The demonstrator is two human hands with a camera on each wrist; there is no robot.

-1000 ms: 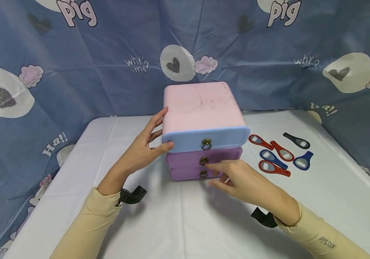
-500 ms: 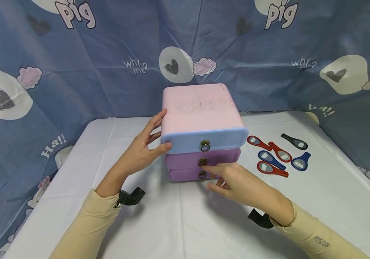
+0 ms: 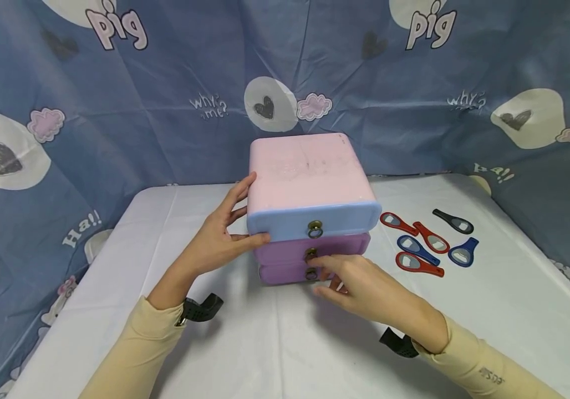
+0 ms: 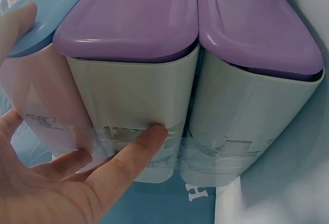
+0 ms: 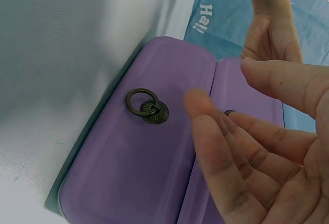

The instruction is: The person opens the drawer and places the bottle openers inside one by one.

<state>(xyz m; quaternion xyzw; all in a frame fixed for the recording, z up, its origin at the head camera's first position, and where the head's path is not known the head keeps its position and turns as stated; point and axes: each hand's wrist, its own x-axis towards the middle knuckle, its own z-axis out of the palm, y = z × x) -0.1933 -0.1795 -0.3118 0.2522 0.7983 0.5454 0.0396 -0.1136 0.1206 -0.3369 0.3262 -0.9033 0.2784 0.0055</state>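
from the head, the left hand point(image 3: 212, 244) lies spread along the stack of drawers point(image 3: 310, 166) – thumb on the edge of the blue front point(image 3: 285, 223), fingers against the pink side, nothing gripped. the right hand point(image 3: 362, 282) is half bent before the stack, its index fingertip at the ring point(image 3: 310, 254) of the middle drawer point(image 3: 280, 252), which looks closed or nearly so. just below that finger is the bottom drawer point(image 3: 280, 274); if the fingertip slides down, it could snag the ring there and pull that drawer instead. a hard tug could also drag the stack over the white cloth point(image 3: 245, 343) towards both hands, since the left one only braces it. the bottle openers point(image 3: 423, 255) lie beyond the right hand, so a twist of the stack that way might nudge the nearest.

from the left wrist, one long finger rests on the pale side of the middle box, by a strip of clear tape point(image 4: 211, 154). if the tape is what joins the boxes, a jerk could work them loose under that hand.

from the right wrist, the lower ring point(image 5: 134, 103) hangs free beside the fingers, while the middle ring is mostly hidden behind them – whether it is hooked i cannot tell. a mere fingertip hold would probably slip off.
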